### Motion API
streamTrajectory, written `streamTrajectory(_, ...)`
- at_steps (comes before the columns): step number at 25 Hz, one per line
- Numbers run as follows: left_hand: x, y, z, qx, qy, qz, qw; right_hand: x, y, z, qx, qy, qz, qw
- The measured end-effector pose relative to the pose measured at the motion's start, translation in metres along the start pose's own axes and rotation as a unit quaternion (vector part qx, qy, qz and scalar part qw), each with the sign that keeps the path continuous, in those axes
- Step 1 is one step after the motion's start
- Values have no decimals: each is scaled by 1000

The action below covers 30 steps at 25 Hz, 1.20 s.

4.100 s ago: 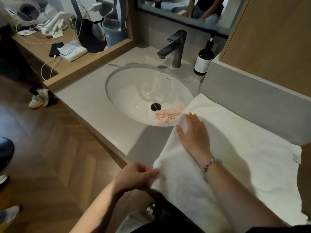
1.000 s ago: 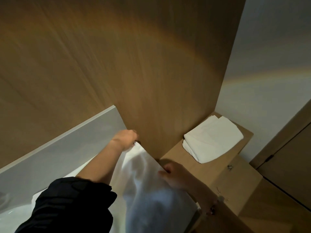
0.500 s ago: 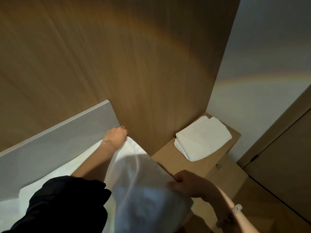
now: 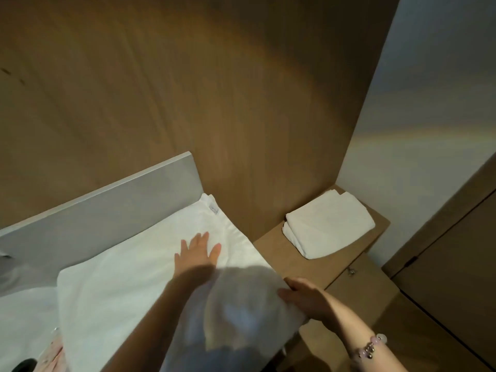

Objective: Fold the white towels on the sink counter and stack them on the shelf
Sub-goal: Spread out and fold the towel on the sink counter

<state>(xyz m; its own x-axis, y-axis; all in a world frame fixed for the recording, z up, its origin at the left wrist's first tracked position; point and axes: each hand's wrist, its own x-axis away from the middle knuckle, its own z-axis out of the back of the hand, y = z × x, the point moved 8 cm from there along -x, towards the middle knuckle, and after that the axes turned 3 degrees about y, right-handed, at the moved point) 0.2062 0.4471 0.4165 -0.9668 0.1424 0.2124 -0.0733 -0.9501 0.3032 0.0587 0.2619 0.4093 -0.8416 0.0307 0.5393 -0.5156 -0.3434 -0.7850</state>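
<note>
Towel (image 4: 120, 277) half-folded on worktop (image 4: 29, 304), near part overhanging. Left hand (image 4: 197, 251) flat, fingers spread, pinning it. Right hand (image 4: 303, 296) grips the right edge. Risk: overhang drags it off, or layers skew (lopsided on shelf (image 4: 271, 259)).

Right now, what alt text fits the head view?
A person's left hand presses flat on a spread white towel while the right hand grips its near edge. On the shelf to the right sit folded towels.
</note>
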Motion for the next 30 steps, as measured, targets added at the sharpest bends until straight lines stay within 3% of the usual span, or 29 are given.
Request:
streamTrajectory(2,0,-1,-14,-32,-28,24,999,4,4,-1,-39,-2,-11,999)
streamTrajectory(6,4,-1,-19,-107,-8,17,994,20,19,4,-67,26,-30,997)
streamTrajectory(13,5,-3,-15,-118,-20,12,993,25,31,2,-78,14,-24,997)
streamTrajectory(15,13,-5,-8,-34,-22,18,999,26,26,-3,-113,-36,-5,993)
streamTrajectory(17,39,-10,6,126,12,41,991,27,24,-3,-101,-76,10,992)
streamTrajectory(19,83,-25,25,234,105,81,963,25,26,-1,-89,-97,27,991)
streamTrajectory(22,168,-75,40,268,268,189,906,27,22,-1,-66,-117,64,989)
streamTrajectory(25,261,-118,27,279,387,344,809,24,20,-3,-64,-119,83,987)
streamTrajectory(28,312,-131,-15,366,373,469,712,15,29,-7,-114,-93,49,988)
streamTrajectory(30,318,-128,-33,474,345,460,667,15,32,-10,-165,-87,14,982)
